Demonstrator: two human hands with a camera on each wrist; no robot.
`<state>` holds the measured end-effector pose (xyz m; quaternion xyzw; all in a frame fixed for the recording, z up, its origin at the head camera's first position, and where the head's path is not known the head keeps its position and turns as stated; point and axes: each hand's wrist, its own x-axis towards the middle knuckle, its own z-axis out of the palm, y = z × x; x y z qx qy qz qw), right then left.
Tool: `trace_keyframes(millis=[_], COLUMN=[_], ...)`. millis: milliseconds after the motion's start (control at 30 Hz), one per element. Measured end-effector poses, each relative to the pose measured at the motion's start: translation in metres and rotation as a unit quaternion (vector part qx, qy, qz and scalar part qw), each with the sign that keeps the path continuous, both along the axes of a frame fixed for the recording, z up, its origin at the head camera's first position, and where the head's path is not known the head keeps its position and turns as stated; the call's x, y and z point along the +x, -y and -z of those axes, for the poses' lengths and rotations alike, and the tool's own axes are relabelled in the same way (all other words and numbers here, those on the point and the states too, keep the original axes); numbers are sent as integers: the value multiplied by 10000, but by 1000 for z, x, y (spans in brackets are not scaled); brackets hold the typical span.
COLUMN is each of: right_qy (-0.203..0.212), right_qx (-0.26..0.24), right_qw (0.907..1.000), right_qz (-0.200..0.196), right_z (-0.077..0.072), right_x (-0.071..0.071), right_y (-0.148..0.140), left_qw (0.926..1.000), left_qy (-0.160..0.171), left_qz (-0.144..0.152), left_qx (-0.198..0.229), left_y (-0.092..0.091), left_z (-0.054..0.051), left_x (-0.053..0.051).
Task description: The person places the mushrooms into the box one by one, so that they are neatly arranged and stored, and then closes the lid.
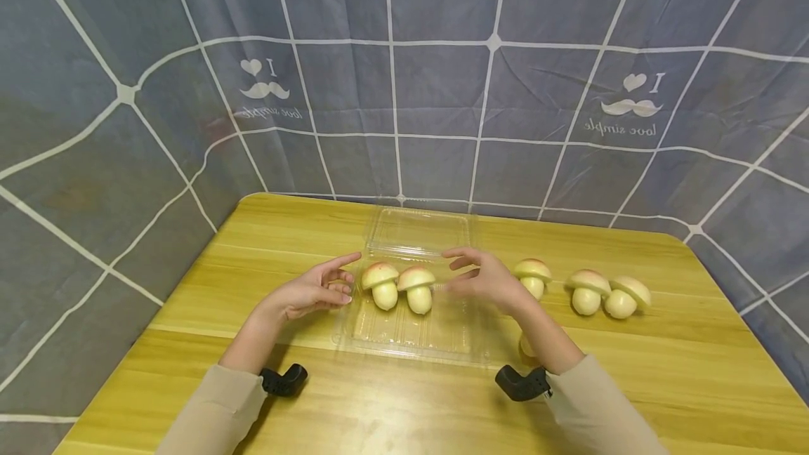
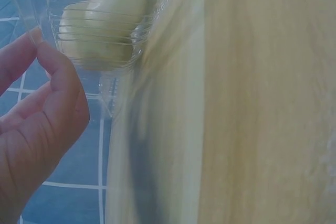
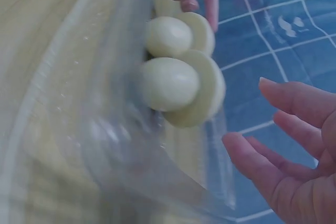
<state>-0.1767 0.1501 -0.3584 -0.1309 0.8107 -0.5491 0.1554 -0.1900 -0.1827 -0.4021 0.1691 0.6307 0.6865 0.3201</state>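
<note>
Backdrop: grey-blue curtain (image 1: 442,90) with white grid lines and mirrored lettering, hung behind the tabletop (image 1: 392,413) of yellowish wood grain.
Container: clear plastic tray (image 1: 382,334) set down open, lid (image 1: 420,229) folded back toward the curtain.
Tray contents: two mushroom-shaped pieces, left one (image 1: 384,286) and right one (image 1: 417,288), laid side by side; red-tinged cap tops seen in head view only.
Left hand (image 1: 310,292): placed at tray's left edge, nothing clearly gripped; index finger extended, thumb held apart from it in head view. Tips are overlapped in left wrist view, so contact with the plastic cannot be told.
Right hand (image 1: 487,281): held over tray's right side, fingers loosely spread, nothing held; slightly blurred.
Outside tray, right: one mushroom piece (image 1: 533,277) partly covered by the right hand; touching pair (image 1: 586,291) farther right; another piece (image 1: 526,348) mostly hidden by the forearm.
Left wrist view: pale pieces seen through ribbed tray wall.
Right wrist view: rounded stems and cap undersides shown close up.
</note>
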Motion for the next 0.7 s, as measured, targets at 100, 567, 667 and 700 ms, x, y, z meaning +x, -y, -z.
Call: trace_keyframes(millis=[100,567,667,700], right_qy=[38,-108,-222,-263], right_qx=[-105,54,127,175], right_qw=[9999,9997,9993,9992], right_qz=[-126,-202,-256,-263], right_z=[-6,-32,-33,-33], right_x=[1,18,24,26], right_y=[-9,-67,-82,-87], left_qw=[10000,9998,9998,9998], left_qy=[-2,144,151,139], left_qz=[-2,-132,-125,-107], left_qx=[1,35,-1,-23], left_y=[0,0,0,0], left_z=[1,-1,-1,-1], left_x=[0,0,0,0])
